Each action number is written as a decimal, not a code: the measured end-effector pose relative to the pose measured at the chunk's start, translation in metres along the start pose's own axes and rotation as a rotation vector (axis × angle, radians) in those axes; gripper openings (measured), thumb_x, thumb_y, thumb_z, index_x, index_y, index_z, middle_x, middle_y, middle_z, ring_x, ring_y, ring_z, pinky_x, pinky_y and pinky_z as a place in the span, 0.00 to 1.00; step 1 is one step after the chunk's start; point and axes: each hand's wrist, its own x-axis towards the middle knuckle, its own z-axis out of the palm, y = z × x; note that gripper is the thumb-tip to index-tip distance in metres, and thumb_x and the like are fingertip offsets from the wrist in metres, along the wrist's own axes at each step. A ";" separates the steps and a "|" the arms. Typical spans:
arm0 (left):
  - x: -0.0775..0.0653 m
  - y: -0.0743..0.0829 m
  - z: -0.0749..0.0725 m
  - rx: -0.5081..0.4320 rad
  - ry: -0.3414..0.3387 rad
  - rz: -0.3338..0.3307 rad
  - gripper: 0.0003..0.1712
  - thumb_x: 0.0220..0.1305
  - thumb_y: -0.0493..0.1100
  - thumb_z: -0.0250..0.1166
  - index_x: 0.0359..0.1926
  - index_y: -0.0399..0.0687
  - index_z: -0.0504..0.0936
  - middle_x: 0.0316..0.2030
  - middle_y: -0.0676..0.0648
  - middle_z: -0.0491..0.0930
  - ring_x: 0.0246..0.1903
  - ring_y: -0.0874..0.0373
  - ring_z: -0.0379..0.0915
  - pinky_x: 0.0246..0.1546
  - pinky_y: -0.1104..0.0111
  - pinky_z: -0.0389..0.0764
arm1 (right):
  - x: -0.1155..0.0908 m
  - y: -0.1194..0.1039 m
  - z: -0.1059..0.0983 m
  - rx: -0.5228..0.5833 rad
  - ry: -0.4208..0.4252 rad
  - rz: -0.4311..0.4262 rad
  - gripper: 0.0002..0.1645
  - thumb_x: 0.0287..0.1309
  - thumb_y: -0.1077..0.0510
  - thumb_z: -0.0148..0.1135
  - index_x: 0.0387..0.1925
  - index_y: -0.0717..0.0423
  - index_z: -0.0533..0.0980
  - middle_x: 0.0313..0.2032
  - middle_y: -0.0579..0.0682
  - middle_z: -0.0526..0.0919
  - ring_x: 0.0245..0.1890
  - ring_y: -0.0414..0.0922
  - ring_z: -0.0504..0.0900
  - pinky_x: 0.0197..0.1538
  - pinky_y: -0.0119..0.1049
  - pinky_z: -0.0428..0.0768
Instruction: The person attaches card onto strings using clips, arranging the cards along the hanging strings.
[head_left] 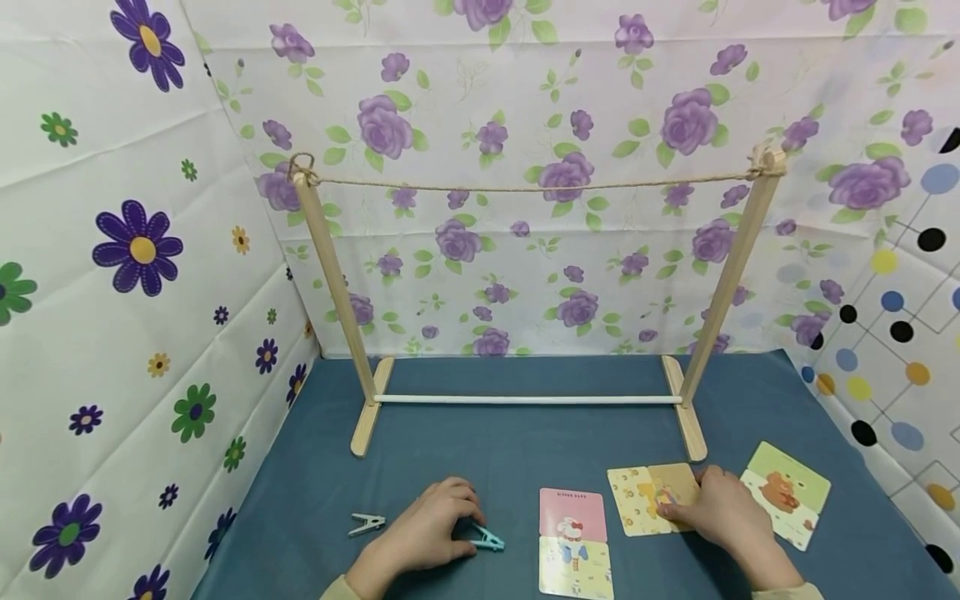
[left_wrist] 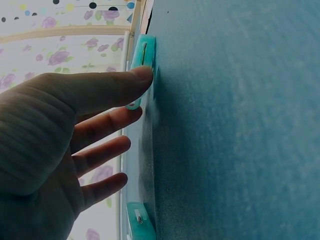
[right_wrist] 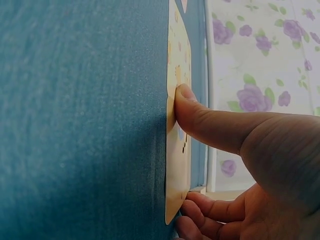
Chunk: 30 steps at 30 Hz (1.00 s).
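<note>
In the head view my left hand (head_left: 433, 527) is low on the blue cloth, thumb and index finger at a teal clothespin (head_left: 489, 540). The left wrist view shows the thumb on that clothespin (left_wrist: 144, 52) and the index fingertip at its near end; the other fingers are spread. A second clothespin (head_left: 367, 523) lies left of this hand. My right hand (head_left: 723, 512) holds a yellow card (head_left: 630, 500) by its right part. Seen from the right wrist, the thumb presses on the card's (right_wrist: 176, 165) face and the other fingers curl at its edge.
A pink-and-yellow card (head_left: 573, 575) lies between the hands, a green-and-white card (head_left: 798, 475) at the right. Behind stands a wooden frame (head_left: 723, 292) with a twine line (head_left: 480, 188) across its top and a white rod (head_left: 525, 400) low down. Flowered cloth (head_left: 480, 275) hangs behind.
</note>
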 end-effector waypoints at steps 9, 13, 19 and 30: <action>-0.002 -0.002 0.003 0.003 0.020 0.003 0.15 0.62 0.46 0.82 0.49 0.64 0.91 0.49 0.65 0.83 0.63 0.57 0.75 0.64 0.54 0.78 | 0.002 -0.001 0.001 0.003 -0.005 0.015 0.72 0.37 0.19 0.81 0.57 0.80 0.72 0.43 0.68 0.80 0.43 0.59 0.81 0.43 0.59 0.83; -0.003 -0.003 0.005 -0.004 0.022 -0.006 0.15 0.63 0.47 0.81 0.50 0.64 0.91 0.48 0.65 0.82 0.62 0.58 0.75 0.64 0.55 0.78 | 0.000 -0.003 0.000 -0.004 0.000 0.020 0.72 0.38 0.20 0.82 0.58 0.81 0.72 0.44 0.70 0.79 0.44 0.61 0.81 0.45 0.61 0.82; -0.003 -0.004 0.006 -0.016 0.028 -0.012 0.14 0.65 0.48 0.80 0.51 0.63 0.91 0.48 0.65 0.82 0.60 0.60 0.75 0.63 0.56 0.79 | 0.000 -0.002 0.001 0.023 0.004 0.022 0.74 0.36 0.19 0.82 0.59 0.79 0.70 0.45 0.70 0.78 0.44 0.60 0.79 0.42 0.58 0.81; -0.003 -0.006 0.006 -0.055 0.047 -0.029 0.14 0.67 0.51 0.79 0.52 0.62 0.91 0.48 0.65 0.81 0.56 0.62 0.76 0.60 0.58 0.80 | -0.001 -0.003 -0.001 0.073 0.003 -0.017 0.78 0.40 0.22 0.83 0.73 0.74 0.63 0.54 0.79 0.75 0.49 0.70 0.81 0.40 0.66 0.82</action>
